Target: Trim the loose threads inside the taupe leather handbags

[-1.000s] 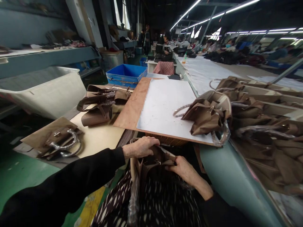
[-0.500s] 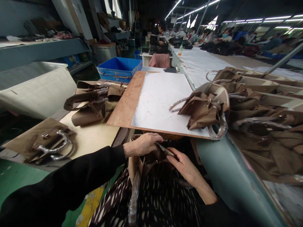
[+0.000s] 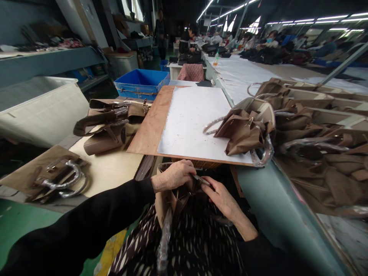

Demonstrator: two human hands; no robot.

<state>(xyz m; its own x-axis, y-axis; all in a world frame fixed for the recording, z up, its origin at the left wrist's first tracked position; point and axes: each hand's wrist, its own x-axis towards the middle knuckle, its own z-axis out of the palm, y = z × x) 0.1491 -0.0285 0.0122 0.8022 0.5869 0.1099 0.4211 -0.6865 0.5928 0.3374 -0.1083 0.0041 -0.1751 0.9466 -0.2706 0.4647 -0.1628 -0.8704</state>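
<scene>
A brown handbag (image 3: 166,199) rests in my lap, below the edge of the wooden board (image 3: 149,130). My left hand (image 3: 175,175) is curled over its top edge and grips it. My right hand (image 3: 220,195) pinches a narrow flap or strap at the bag's mouth, fingertips meeting those of the left hand. A plastic-wrapped handle (image 3: 163,245) hangs down from the bag over my patterned clothing. The inside of the bag is dark and hidden.
A white sheet (image 3: 192,122) covers the board, with a brown bag (image 3: 244,130) on its right edge. More brown bags are piled at the right (image 3: 319,153) and left (image 3: 109,122). A flat bag (image 3: 54,176), white tub (image 3: 40,111) and blue crate (image 3: 140,82) stand left. Other workers sit far back.
Both hands have drawn closer together at the bag's mouth; the right hand has slid up to pinch the flap. The view has tilted slightly down.
</scene>
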